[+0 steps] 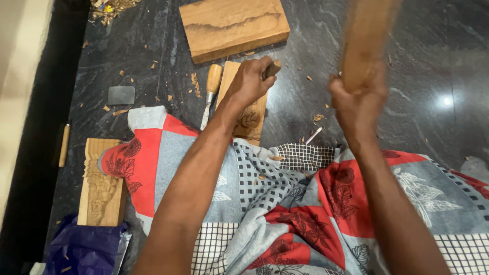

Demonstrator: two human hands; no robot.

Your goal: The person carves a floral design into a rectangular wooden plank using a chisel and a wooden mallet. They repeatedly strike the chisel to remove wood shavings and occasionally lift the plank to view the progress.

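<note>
The left hand (250,80) is closed in a fist around a chisel (273,69), whose dark butt end sticks out past the fingers, directly over a small carved wooden panel (248,118) lying on the dark stone floor (417,76). The right hand (358,99), clenched tight, grips a blurred wooden mallet (365,38) raised to the right, well apart from the chisel. A second chisel (211,91) lies just left of the panel.
</note>
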